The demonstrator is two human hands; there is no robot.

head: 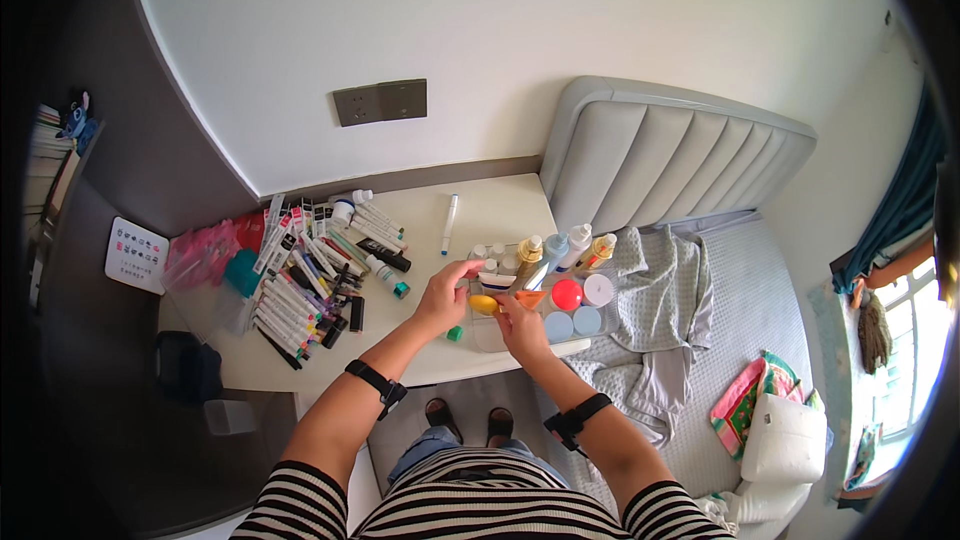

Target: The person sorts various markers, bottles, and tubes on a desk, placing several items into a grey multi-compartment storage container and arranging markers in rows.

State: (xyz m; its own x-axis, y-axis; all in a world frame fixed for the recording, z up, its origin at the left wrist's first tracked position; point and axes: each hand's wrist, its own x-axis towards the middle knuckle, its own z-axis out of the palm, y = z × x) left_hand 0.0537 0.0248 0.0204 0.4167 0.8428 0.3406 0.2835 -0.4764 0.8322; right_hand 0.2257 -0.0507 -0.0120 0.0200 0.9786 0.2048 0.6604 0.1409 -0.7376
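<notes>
My left hand (444, 295) reaches over the left side of a clear plastic organizer tray (491, 341), its fingers curled beside small white-capped bottles (498, 250). Whether it grips one cannot be made out. A yellow rounded lid (483, 304) is between my hands, and the fingertips of my right hand (523, 324) pinch its right edge. Close to those fingers is an orange pointed piece (530, 299). The tray also has a red-lidded jar (567, 294), a white-lidded jar (598, 289), blue-lidded jars (558, 327) and upright bottles, including a gold one (529, 255).
Many markers (289, 307) lie heaped on the left of the white desk (495, 199). One marker (450, 225) lies apart near the back. A green cap (454, 333) is left of the tray. A bed (750, 300) with a grey blanket (667, 285) adjoins the desk's right side.
</notes>
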